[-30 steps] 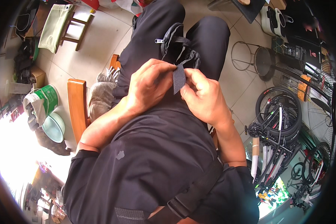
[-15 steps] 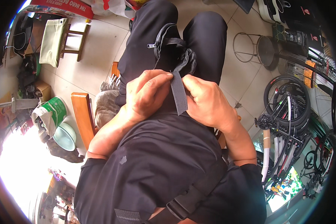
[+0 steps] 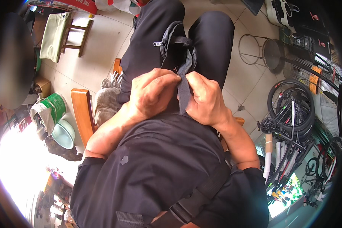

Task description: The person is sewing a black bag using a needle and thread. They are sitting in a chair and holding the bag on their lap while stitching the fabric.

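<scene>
Fingers of the left hand [image 3: 151, 93] have edged closer to the right hand [image 3: 207, 100] since the earlier frame, and a dark blur [image 3: 11, 60] has come in at the left. On my feed, the strap [image 3: 183, 93] sits between the hands, in front of the shirt [image 3: 167, 140], and runs up to the zipped cloth [image 3: 191, 57] by the legs [image 3: 214, 41]. The left fingers look pinched on its left edge; the right fingers are curled tight on the other. I judge the step in hand to be close two-handed work on the strap; the next move calls for a steady hold. It is flat, dark grey and matt; the cloth is limp and folded, its zip pull [image 3: 157, 44] shiny.
</scene>
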A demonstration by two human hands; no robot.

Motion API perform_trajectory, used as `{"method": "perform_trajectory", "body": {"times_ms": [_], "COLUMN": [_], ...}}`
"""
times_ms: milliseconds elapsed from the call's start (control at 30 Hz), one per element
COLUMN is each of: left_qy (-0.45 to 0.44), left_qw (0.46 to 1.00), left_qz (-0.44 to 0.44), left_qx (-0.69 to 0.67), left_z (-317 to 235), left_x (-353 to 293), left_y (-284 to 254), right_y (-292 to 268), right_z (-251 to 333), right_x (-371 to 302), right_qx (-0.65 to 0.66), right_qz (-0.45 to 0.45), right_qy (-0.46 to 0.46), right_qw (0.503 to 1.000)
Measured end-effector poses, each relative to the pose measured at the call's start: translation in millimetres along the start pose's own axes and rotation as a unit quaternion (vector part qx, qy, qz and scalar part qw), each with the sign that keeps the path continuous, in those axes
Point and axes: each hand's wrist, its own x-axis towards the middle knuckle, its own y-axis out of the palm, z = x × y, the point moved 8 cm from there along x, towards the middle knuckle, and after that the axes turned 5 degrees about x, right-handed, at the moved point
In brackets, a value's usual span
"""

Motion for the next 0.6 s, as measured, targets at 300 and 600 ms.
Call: {"method": "perform_trajectory", "body": {"times_ms": [300, 600], "left_qy": [-0.165, 0.020], "left_qw": [0.986, 0.998], "left_qz": [0.016, -0.036], "left_qx": [-0.022, 0.051], "left_z": [25.4, -2.3], "left_x": [-11.5, -2.8], "left_y": [6.8, -6.9], "right_y": [0.6, -80.3], "right_z": [-8.1, -31.4], "right_x": [-1.9, -64.3], "right_qx": [0.008, 0.161], "right_qz": [-0.014, -0.079], "right_qy": [0.091, 0.399], "right_qw": [0.996, 0.899]}}
